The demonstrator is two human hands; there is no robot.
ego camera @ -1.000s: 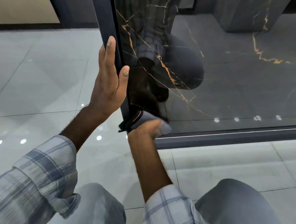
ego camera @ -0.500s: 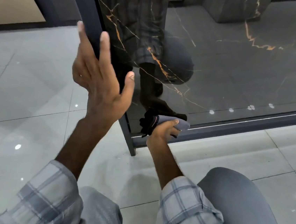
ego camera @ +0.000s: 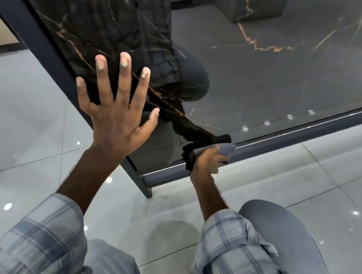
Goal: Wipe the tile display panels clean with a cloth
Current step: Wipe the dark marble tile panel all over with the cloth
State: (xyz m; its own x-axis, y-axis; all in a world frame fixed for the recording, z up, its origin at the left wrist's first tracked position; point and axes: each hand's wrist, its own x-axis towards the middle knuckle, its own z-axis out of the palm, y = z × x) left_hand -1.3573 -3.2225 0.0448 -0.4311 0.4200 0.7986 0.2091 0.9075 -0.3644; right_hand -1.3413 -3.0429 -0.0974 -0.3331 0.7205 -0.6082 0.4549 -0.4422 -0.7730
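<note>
Glossy black marble tile panel, gold veins, grey cloth at bottom edge

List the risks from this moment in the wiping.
1. The bare left hand, spread at the glossy panel, may leave fresh fingerprints.
2. The right hand holds the cloth bunched at the bottom rail, so the panel's lower left corner may be missed.

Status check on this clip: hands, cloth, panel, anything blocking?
Left hand open, fingers spread against the tile panel near its left edge. Right hand grips the cloth at the bottom rail. No obstruction seen along the rail.
</note>
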